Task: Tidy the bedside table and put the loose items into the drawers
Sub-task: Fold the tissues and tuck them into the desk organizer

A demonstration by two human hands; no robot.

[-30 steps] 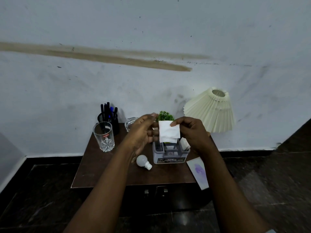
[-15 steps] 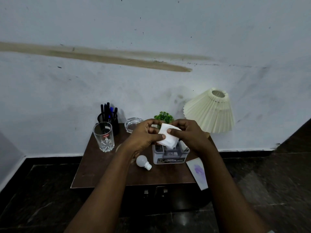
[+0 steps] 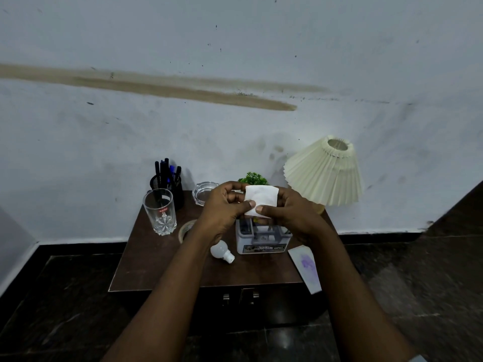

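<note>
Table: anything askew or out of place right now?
Yes. The lamp shade sits tilted, a bulb lies loose on its side beside the grey box, and a card overhangs the right front corner of the table.

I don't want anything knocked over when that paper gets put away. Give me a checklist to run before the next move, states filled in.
1. Grip on the folded white paper square: ok, the left hand and the right hand both pinch it.
2. Free hand for a handle: not ok, both hands are busy.
3. Dark drawer fronts with metal handles open: not ok, shut.
4. Room inside them: cannot tell.
5. White light bulb secure: not ok, it lies loose on its side on the brown wooden table top.
6. White card with purple print secure: not ok, it overhangs the table's front right corner.
</note>
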